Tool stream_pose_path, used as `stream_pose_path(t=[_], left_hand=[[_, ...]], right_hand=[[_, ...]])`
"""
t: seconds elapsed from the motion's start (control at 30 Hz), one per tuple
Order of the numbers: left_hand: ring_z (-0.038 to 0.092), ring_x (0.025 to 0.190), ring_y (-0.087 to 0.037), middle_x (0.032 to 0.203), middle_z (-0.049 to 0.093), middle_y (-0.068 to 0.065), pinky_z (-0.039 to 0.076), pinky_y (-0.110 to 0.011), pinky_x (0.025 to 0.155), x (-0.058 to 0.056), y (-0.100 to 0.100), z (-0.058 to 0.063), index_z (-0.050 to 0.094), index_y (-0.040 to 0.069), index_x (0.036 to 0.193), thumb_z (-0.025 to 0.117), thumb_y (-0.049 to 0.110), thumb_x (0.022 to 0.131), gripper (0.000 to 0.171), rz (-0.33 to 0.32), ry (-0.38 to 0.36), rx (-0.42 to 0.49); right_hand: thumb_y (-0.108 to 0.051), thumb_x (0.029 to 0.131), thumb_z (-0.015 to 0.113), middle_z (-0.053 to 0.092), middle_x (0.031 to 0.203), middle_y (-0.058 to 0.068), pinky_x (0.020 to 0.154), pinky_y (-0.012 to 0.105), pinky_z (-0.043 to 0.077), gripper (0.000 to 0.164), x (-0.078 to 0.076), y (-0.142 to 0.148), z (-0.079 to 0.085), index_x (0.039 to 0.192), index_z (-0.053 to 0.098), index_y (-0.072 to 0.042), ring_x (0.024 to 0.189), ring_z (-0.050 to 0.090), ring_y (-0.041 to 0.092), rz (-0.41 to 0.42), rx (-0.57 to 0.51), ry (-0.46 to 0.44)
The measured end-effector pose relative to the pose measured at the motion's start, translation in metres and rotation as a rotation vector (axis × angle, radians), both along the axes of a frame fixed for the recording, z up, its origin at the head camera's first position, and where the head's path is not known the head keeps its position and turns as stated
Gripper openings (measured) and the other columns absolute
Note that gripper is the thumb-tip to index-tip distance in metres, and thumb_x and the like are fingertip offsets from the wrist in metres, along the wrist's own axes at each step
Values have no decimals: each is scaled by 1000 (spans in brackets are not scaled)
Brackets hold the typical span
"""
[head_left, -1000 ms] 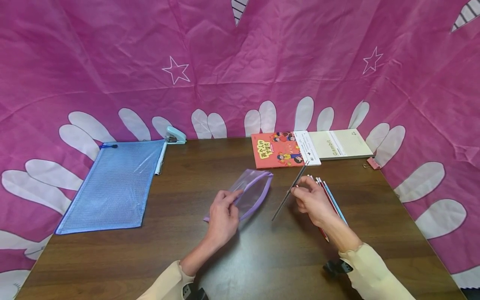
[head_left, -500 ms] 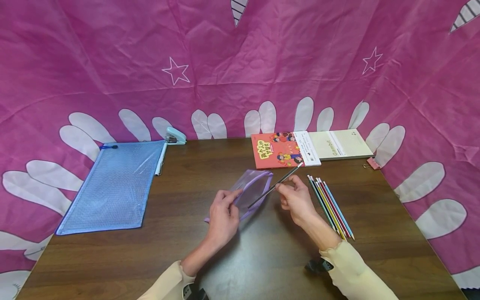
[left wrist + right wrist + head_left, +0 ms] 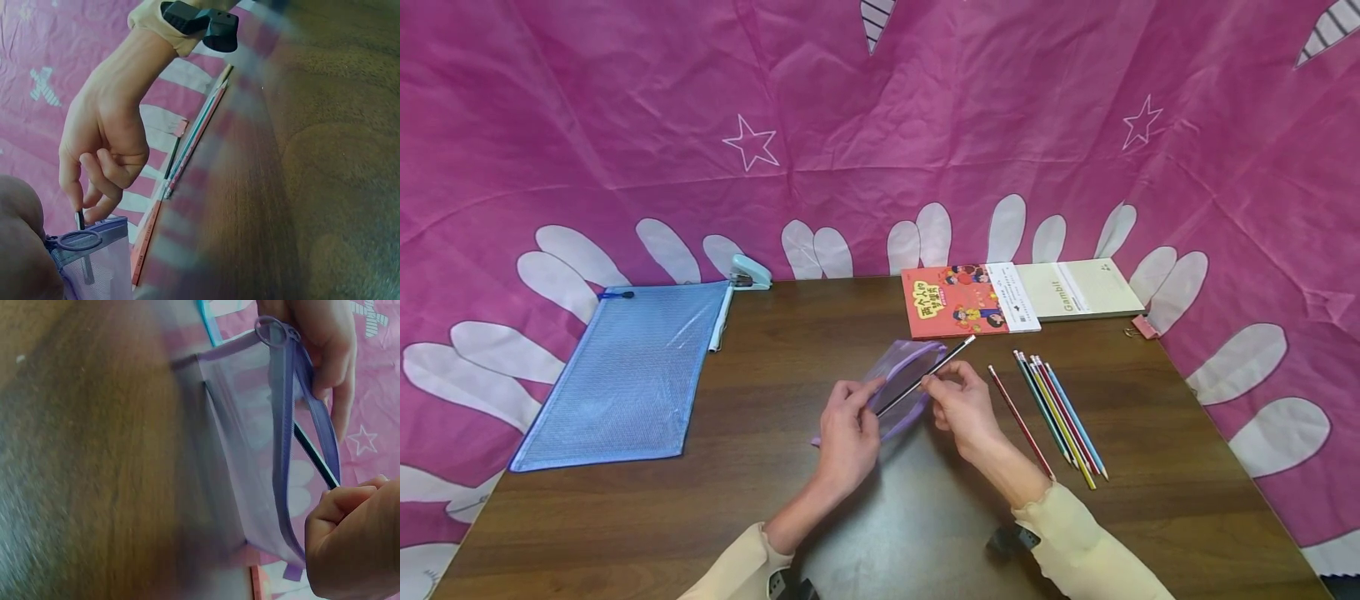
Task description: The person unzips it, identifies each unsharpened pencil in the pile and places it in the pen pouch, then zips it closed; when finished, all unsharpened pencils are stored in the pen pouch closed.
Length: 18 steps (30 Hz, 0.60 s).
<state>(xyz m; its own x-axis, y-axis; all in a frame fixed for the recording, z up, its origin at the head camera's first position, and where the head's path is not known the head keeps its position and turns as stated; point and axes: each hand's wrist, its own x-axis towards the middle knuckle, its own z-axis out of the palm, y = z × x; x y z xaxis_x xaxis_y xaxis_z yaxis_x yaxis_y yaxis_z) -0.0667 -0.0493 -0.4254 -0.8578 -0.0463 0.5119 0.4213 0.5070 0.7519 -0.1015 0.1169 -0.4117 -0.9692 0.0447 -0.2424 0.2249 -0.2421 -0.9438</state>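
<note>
My left hand (image 3: pixel 848 429) grips the edge of a see-through purple zip pouch (image 3: pixel 250 437) near its zipper, and the pouch's mouth stands apart. With thumb and fingertips my right hand (image 3: pixel 962 412) pinches a black pencil (image 3: pixel 957 350), slanted so its white eraser end points up and to the right. The pencil's lower part (image 3: pixel 87 269) lies inside the pouch, showing through the mesh in the left wrist view. From the right wrist side, the black shaft (image 3: pixel 315 456) passes between the two purple zipper edges. A purple pull ring (image 3: pixel 270 331) hangs at one end of the zipper.
A red pencil (image 3: pixel 1021 421) lies beside my right forearm, with several more pencils (image 3: pixel 1060 408) to its right. Behind are a red book (image 3: pixel 951 312), a Gambit notebook (image 3: pixel 1097 287) and a pink binder clip (image 3: pixel 1146 327). Leftward lie a blue mesh bag (image 3: pixel 625 383), a white pen (image 3: pixel 722 317) and a stapler (image 3: pixel 751 272).
My right hand has carried the black pencil leftward from above the other pencils, tilted it over and put its lower end into the pouch. My left hand has stayed on the pouch.
</note>
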Motion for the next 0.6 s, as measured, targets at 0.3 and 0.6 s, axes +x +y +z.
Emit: stream_pose_path(t=[0.3, 0.6], left_hand=[[57, 78, -23, 91, 58, -10, 49, -39, 70, -1, 3, -1, 74, -1, 112, 53, -17, 76, 44, 20, 24, -14], [57, 78, -23, 91, 57, -10, 49, -39, 70, -1, 4, 0, 73, -1, 113, 53, -17, 79, 42, 15, 9, -14]], right_hand=[[3, 89, 63, 60, 64, -1, 42, 21, 26, 21, 6, -9, -4, 101, 47, -1, 42, 33, 7, 11, -16, -1], [2, 87, 66, 59, 64, 0, 41, 20, 27, 23, 10, -16, -6, 101, 48, 1, 43, 34, 7, 29, 14, -22]])
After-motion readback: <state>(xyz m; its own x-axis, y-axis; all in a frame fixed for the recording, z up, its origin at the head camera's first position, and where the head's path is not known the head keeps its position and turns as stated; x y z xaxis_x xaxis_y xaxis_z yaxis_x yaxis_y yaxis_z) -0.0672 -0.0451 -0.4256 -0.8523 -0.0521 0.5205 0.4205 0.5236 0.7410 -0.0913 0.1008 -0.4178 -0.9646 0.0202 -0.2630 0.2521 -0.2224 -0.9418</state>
